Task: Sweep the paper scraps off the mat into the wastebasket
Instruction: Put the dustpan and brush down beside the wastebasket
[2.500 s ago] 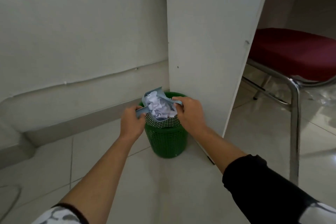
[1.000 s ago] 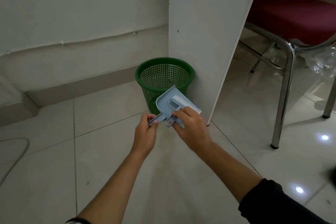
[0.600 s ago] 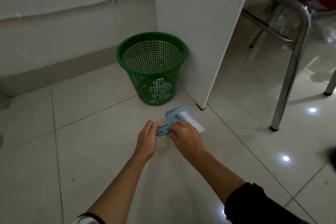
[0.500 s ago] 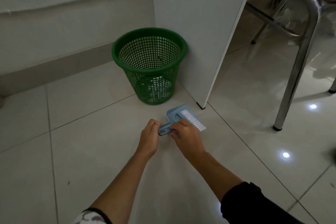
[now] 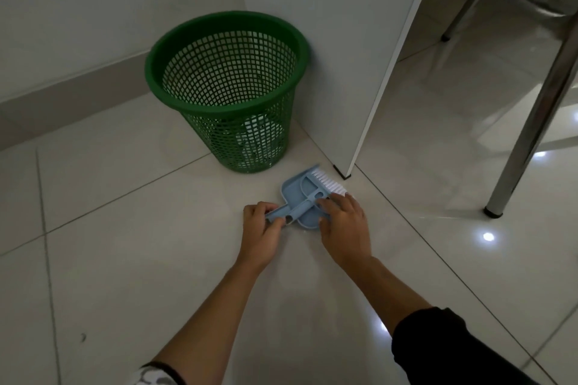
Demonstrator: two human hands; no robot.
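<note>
A green mesh wastebasket [image 5: 200, 109] stands on the tiled floor against a white panel. White paper scraps [image 5: 259, 134] show through its lower mesh. A light blue dustpan [image 5: 295, 192] lies flat on the floor just in front of the basket, with a small brush [image 5: 328, 183], white bristles, resting in it. My left hand [image 5: 261, 228] grips the dustpan handle. My right hand [image 5: 342, 220] rests on the brush and the pan's near edge. No mat is in view.
The white furniture panel [image 5: 328, 40] rises right of the basket, its foot near the dustpan. A metal chair leg [image 5: 528, 134] stands on the right. A wall and skirting run behind the basket. Glossy tiles [image 5: 125, 259] spread around my arms.
The paper scraps went from the dustpan into the basket. Both hands then lowered the empty dustpan and brush from above the basket down to the floor in front of it.
</note>
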